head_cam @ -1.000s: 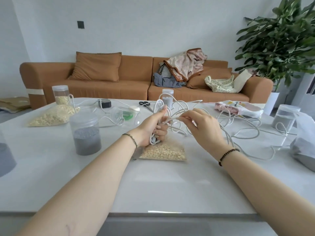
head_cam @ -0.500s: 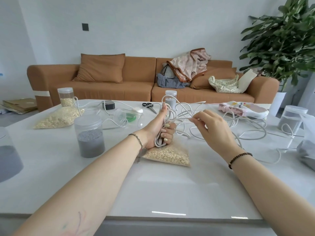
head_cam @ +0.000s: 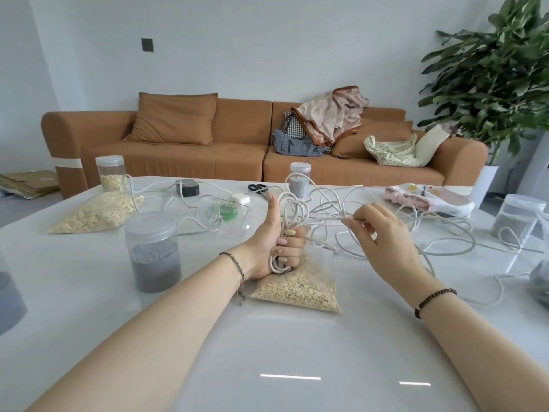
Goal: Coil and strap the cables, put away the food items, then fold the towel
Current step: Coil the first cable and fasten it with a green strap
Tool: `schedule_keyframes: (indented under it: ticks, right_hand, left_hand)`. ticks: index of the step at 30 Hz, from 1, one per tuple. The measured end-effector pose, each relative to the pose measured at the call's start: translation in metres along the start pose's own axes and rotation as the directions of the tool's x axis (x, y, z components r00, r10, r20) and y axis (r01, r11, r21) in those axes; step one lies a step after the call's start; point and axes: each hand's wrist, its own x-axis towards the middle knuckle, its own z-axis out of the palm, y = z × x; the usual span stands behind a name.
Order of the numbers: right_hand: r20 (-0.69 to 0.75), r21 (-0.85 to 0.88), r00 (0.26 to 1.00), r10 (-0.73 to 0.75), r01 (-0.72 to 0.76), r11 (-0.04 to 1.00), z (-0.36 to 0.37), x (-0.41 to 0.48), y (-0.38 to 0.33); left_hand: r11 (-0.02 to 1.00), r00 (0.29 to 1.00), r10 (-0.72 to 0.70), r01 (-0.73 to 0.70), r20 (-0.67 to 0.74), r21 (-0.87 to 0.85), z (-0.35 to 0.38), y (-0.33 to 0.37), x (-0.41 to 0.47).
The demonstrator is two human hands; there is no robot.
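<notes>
White glossy tabletop (head_cam: 267, 352), contents as listed.

1. White round cable (head_cam: 287, 217), part coiled. Your left hand (head_cam: 276, 248) grips the coil in a fist, thumb upright, with loops standing above the fist. Your right hand (head_cam: 383, 239) pinches one strand at the fingertips, just right of the coil. The remaining cable sprawls in loose loops over the right half of the table.
2. Clear plastic bag of oat flakes (head_cam: 300, 288), lying at your left fist, its top hidden behind the fist.
3. Clear lidded jar of grey granules (head_cam: 154, 251), upright, just left of your left forearm.
4. Larger clear bag of oats (head_cam: 95, 214), far left; behind it a lidded jar part-filled with oats (head_cam: 110, 173).
5. Back row: black charger block (head_cam: 187, 187), black-handled scissors (head_cam: 258, 188), small white case (head_cam: 239, 199), clear tub lying on its side (head_cam: 221, 214), small jar of grey granules (head_cam: 299, 181) behind the coil.
6. Pink-and-white patterned cloth (head_cam: 427, 200), far right, with cable strands lying in front of it.
7. Clear jar of grey fill (head_cam: 518, 217), near the right edge, with a cable loop in front of it.

Open room: the broad near band of tabletop between the oat bag and the front edge, crossed by your forearms. An orange-brown sofa (head_cam: 208, 156) stands beyond the far edge.
</notes>
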Motion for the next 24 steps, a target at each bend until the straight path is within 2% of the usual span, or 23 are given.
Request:
schedule_keyframes:
  ticks: [8,14,17,20,24]
  right_hand:
    - [-0.123,0.082,0.992,-0.014,0.025,0.996,0.004,0.015,-0.020]
    - [-0.126,-0.124,0.974,-0.187,0.172,0.977,0.021,0.057,-0.057]
    - [-0.133,-0.092,0.983,-0.128,0.116,0.989,0.031,0.047,-0.057]
    - [-0.123,-0.058,0.992,-0.035,0.028,0.998,0.023,0.041,-0.038]
    - [0.001,0.033,1.000,-0.022,0.022,0.999,0.010,0.042,-0.007]
  left_hand:
    - [1.000,0.999,-0.002,0.003,0.045,-0.031,0.001,-0.002,0.000]
    - [0.990,0.999,0.005,-0.011,0.043,0.143,0.000,0.000,0.000]
    - [0.975,0.999,0.020,-0.029,0.040,0.219,0.003,0.002,-0.002]
    - [0.982,0.997,0.043,-0.054,0.062,0.183,0.004,0.007,-0.005]
    - [0.986,0.993,0.077,-0.088,0.084,0.140,-0.001,0.016,-0.010]
